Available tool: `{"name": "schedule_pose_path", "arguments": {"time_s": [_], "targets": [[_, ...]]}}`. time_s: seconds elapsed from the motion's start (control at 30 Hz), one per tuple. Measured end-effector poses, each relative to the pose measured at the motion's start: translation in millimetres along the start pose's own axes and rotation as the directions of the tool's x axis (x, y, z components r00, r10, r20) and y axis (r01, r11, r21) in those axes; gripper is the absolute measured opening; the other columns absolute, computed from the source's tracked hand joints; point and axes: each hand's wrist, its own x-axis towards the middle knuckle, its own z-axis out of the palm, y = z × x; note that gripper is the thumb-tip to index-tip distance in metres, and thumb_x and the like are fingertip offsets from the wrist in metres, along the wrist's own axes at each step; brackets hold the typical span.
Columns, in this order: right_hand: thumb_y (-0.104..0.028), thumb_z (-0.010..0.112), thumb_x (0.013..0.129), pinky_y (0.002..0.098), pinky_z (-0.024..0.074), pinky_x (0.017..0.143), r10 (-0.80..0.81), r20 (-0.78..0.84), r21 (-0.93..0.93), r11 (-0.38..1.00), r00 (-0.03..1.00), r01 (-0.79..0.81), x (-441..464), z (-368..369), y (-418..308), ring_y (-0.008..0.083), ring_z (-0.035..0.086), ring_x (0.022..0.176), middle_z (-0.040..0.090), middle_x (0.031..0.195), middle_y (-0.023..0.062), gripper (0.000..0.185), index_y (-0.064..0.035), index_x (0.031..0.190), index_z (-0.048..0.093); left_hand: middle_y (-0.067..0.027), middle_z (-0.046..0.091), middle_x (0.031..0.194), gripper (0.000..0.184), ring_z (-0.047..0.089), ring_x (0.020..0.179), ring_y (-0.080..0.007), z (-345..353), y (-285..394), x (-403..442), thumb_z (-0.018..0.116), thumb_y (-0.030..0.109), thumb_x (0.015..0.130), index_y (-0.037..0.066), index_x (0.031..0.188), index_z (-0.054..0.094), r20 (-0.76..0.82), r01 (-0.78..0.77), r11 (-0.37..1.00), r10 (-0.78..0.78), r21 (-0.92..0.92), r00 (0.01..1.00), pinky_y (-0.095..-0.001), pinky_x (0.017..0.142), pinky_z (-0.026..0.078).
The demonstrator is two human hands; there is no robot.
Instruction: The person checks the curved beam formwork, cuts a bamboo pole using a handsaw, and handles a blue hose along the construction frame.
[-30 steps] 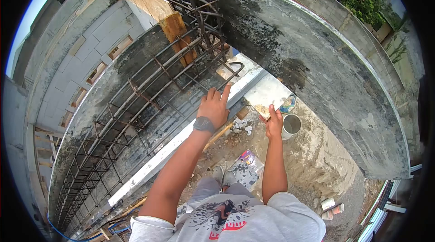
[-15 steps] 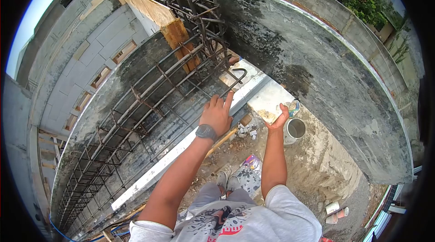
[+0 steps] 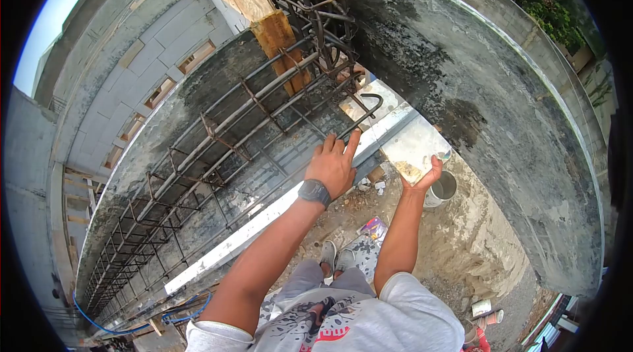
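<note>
My left hand (image 3: 331,169), with a dark watch on its wrist, lies over a long white strip (image 3: 227,244) with its fingers spread. Its fingertips are close to a hooked steel bar (image 3: 376,105) of the rebar cage (image 3: 241,121). My right hand (image 3: 425,177) grips the near corner of a pale, stained flat panel (image 3: 417,143), thumb on top and fingers underneath. This panel lies against the far end of the strip, beside the dark concrete wall (image 3: 508,121). A smaller pale panel (image 3: 359,111) shows beyond the strip, under the hook.
Below my right hand stands a bucket (image 3: 440,188) on the dirt ground. A wooden board (image 3: 277,42) stands at the rebar cage's far end. Rubble lies below the strip. Blue hose (image 3: 109,329) runs at lower left; cups (image 3: 491,317) lie at lower right.
The whole view has shifted, so the hands and panel appear slightly further right. My right hand still grips the panel, and my left hand stays over the strip.
</note>
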Motion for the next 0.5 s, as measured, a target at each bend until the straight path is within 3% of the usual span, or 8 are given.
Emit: {"name": "schedule_pose_path", "arguments": {"time_s": [0.2,0.27,0.4,0.5], "targets": [[-0.032,0.055,0.079,0.058,0.0451,0.1,0.058,0.009,0.06,0.996,0.998,-0.059,-4,-3,-3,0.0398,0.056,0.12,0.057,0.134,0.0169,0.068,-0.0035,0.139,0.046,-0.0212,0.059,0.118,0.085,0.048,0.126,-0.0392,0,3,-1,0.074,0.022,0.079,0.008,0.149,0.028,0.0,-0.001,1.0,0.001,0.01,1.0,-0.049,0.1,0.044],[-0.032,0.057,0.077,0.0572,0.0454,0.1,0.043,-0.049,-0.025,0.999,0.998,-0.044,-8,2,-4,0.0396,0.056,0.12,0.057,0.134,0.0157,0.068,-0.0056,0.139,0.047,-0.0211,0.059,0.118,0.085,0.048,0.126,-0.0392,-2,3,-1,0.074,0.022,0.079,0.008,0.15,0.028,0.011,0.002,1.0,-0.002,-0.001,1.0,-0.0485,0.1,0.044],[-0.034,0.058,0.075,0.0568,0.0443,0.102,0.098,0.063,0.075,0.992,0.993,-0.102,-8,-1,-5,0.0391,0.055,0.121,0.056,0.136,0.0141,0.07,-0.0085,0.14,0.047,-0.0215,0.059,0.119,0.085,0.049,0.126,-0.0391,-2,4,-2,0.074,0.022,0.08,0.008,0.15,0.028,-0.004,-0.005,1.0,0.005,0.009,1.0,-0.0481,0.101,0.044],[-0.035,0.058,0.075,0.057,0.0424,0.104,0.095,0.021,0.076,0.992,0.995,-0.096,-8,1,-6,0.0384,0.054,0.124,0.055,0.137,0.0135,0.07,-0.0091,0.14,0.048,-0.0222,0.059,0.12,0.085,0.049,0.126,-0.0392,-1,4,-5,0.074,0.022,0.08,0.008,0.15,0.028,-0.017,-0.006,1.0,0.007,0.014,1.0,-0.0481,0.101,0.044]]}}
